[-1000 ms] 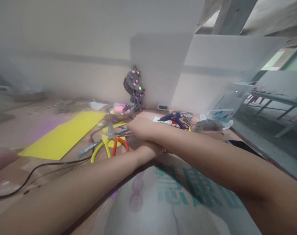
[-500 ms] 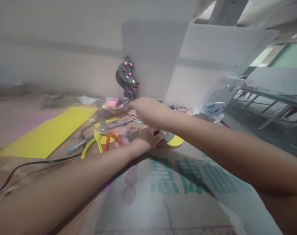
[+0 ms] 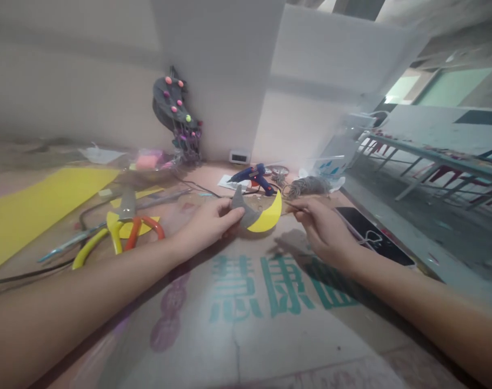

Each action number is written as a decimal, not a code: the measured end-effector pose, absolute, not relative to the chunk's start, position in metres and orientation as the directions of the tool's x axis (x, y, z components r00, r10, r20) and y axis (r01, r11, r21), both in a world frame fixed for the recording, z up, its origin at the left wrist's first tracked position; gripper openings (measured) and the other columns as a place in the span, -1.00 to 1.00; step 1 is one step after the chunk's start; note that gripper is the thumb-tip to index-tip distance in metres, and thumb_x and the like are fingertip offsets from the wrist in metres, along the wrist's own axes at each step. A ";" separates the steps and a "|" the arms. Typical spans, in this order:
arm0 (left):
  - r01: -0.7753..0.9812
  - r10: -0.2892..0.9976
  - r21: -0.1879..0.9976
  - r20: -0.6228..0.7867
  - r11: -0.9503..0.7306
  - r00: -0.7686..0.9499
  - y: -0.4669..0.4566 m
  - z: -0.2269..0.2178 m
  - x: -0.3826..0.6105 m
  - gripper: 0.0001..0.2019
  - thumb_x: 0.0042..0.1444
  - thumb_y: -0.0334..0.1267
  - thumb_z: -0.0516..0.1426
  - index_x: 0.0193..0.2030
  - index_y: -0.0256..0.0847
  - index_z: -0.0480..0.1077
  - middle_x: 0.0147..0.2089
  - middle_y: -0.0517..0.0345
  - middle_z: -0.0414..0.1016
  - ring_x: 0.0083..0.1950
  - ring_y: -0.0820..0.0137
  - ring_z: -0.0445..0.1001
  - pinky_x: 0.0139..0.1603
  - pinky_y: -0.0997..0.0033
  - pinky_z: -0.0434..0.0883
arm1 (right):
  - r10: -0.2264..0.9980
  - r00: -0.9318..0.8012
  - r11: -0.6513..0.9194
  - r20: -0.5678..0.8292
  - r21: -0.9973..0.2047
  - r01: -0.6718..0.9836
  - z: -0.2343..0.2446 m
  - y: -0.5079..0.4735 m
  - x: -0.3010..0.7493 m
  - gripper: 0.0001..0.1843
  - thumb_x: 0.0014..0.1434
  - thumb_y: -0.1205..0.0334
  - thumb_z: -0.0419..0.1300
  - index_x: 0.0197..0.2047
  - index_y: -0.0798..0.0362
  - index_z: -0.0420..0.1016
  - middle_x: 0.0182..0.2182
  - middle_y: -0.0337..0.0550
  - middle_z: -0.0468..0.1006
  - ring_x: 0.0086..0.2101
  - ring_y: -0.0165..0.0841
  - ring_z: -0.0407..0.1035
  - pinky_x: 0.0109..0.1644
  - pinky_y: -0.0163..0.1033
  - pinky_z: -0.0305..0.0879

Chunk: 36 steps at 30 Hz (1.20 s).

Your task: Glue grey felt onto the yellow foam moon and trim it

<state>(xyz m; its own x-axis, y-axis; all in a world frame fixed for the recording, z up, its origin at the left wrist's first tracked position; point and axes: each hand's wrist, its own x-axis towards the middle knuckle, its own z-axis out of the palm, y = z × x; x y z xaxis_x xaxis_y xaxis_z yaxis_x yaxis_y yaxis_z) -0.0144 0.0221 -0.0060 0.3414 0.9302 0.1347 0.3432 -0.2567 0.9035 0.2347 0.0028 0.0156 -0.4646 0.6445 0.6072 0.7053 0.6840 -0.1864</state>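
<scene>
My left hand (image 3: 208, 224) pinches a crescent-shaped piece (image 3: 259, 216) that is grey on one side and yellow on the other, holding it just above the table. To its right, my right hand (image 3: 323, 227) has its fingers pinched together on something thin that I cannot make out, close to the crescent's tip. Both hands hover over a printed cardboard sheet (image 3: 262, 319) with teal characters.
Yellow-and-orange scissors (image 3: 122, 229) lie left of my left hand, near a yellow sheet (image 3: 31, 208) and a black cable (image 3: 22, 273). Behind are a blue glue gun (image 3: 252, 175), a coil of grey string (image 3: 306, 186) and a dark beaded ornament (image 3: 175, 111). A phone (image 3: 370, 237) lies at the right.
My right hand drew back from the far clutter to the right of the crescent. My left hand lifted the crescent into view. The camera view shifted right and down.
</scene>
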 end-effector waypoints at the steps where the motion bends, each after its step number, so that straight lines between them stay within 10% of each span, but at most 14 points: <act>1: 0.352 0.936 0.904 0.122 -0.242 0.329 0.022 -0.005 -0.015 -0.68 0.16 -0.02 0.06 -0.47 -0.23 0.28 -0.58 0.28 0.30 -0.56 0.52 0.24 -0.57 0.53 0.14 | 0.636 -0.489 0.699 0.596 -0.176 0.694 0.014 0.001 0.232 -0.78 0.31 0.30 -0.06 -0.08 0.07 0.36 -0.23 -0.06 0.52 -0.24 -0.29 0.41 -0.20 -0.21 0.30; 12: 0.182 0.932 0.968 0.099 -0.171 0.349 0.020 0.004 -0.018 -0.66 0.14 -0.03 0.08 -0.51 -0.24 0.35 -0.55 0.25 0.39 -0.53 0.54 0.31 -0.53 0.57 0.23 | 0.305 -0.819 0.776 0.486 0.372 0.510 0.018 0.010 0.215 -0.84 0.23 0.34 0.03 -0.31 0.08 0.42 -0.49 -0.17 0.43 -0.43 -0.33 0.21 -0.36 -0.22 0.03; 22: 0.346 0.946 0.921 0.061 -0.177 0.319 0.024 -0.006 -0.019 -0.61 0.12 0.04 0.07 -0.51 -0.25 0.39 -0.55 0.19 0.42 -0.56 0.50 0.32 -0.57 0.51 0.22 | 0.404 -0.702 0.762 0.586 0.209 0.613 0.014 -0.001 0.216 -0.53 0.35 -0.01 -0.14 -0.11 0.15 0.44 -0.40 -0.07 0.40 -0.42 -0.30 0.23 -0.35 -0.23 0.11; 36: 0.404 0.956 0.898 0.055 -0.174 0.289 0.024 -0.006 -0.019 -0.63 0.10 0.00 0.06 -0.55 -0.24 0.38 -0.57 0.16 0.46 -0.56 0.46 0.35 -0.56 0.48 0.23 | 0.363 -0.755 0.701 0.546 0.374 0.607 0.007 0.006 0.219 -0.72 0.32 0.19 0.03 0.02 0.06 0.44 -0.41 -0.15 0.46 -0.41 -0.35 0.26 -0.35 -0.24 0.00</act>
